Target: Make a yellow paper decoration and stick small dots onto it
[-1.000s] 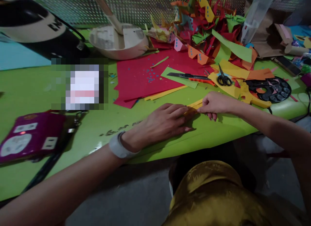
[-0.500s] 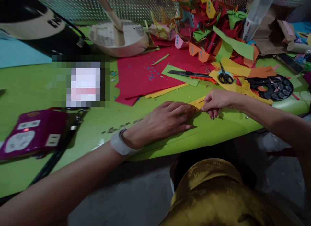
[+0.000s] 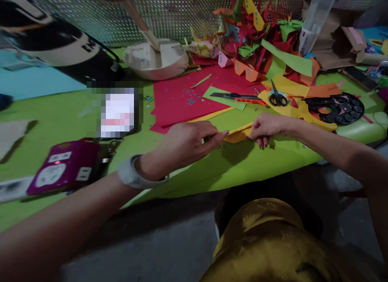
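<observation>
A folded piece of yellow paper (image 3: 239, 134) is stretched between my two hands above the table's front edge. My left hand (image 3: 192, 141), with a pale band on its wrist, pinches the paper's left end between thumb and fingers. The other end is in the closed fingers of my right hand (image 3: 268, 128). Just behind the paper lie red sheets (image 3: 178, 98) sprinkled with small blue bits. A cutter knife (image 3: 239, 96) rests partly on a green paper strip, and black-handled scissors (image 3: 278, 98) lie on yellow paper to its right.
A heap of cut coloured paper (image 3: 257, 39) stands at the back. Left of it are a white bowl (image 3: 157, 73) and a black-and-white appliance (image 3: 66, 45). A purple power box (image 3: 65, 168) sits at left. A black palette (image 3: 348, 108) lies at right on the green table (image 3: 242, 168).
My left hand, which lay flat over the paper on the table, has lifted and now pinches its left end. More of the yellow paper shows. The view has shifted slightly left.
</observation>
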### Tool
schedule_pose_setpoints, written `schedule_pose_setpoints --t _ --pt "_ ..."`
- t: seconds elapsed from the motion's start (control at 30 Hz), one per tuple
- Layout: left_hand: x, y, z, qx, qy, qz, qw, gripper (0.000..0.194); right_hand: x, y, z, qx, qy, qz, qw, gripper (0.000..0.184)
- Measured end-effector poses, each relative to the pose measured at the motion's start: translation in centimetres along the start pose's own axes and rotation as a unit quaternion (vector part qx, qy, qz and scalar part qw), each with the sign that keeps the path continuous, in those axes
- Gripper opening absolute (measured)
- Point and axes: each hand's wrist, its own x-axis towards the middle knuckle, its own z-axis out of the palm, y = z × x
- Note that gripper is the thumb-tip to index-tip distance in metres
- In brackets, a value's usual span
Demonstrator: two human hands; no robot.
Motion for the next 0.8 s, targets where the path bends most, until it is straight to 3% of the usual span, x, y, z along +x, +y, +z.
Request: schedule_pose_setpoints --t 0.1,0.17,0.27,0.5,0.8 --pt "2.1 1.5 0.1 -0.157 -0.138 -0.162 0.964 0.045 0.1 0.2 0.1 0.01 0.005 -0.011 1.0 0.027" --pt "3.4 2.0 0.7 -0.214 -0.223 -0.201 0.93 0.048 0.0 0.2 0.2 0.02 0.002 -0.011 1.0 0.028" --pt "4.4 1.8 1.7 -0.249 -0.28 -0.225 0.9 0.052 -0.4 -0.2 0.3 0.021 0.0 -0.002 1.0 0.031" --pt "4.4 0.8 2.2 -0.336 -0.299 -0.225 0.864 0.056 -1.0 -0.8 0.4 0.011 0.008 0.005 1.0 0.03" --pt "3.0 0.1 1.8 -0.317 -0.295 -0.212 0.876 0.052 -0.8 -0.4 0.5 0.023 0.016 0.003 1.0 0.03"
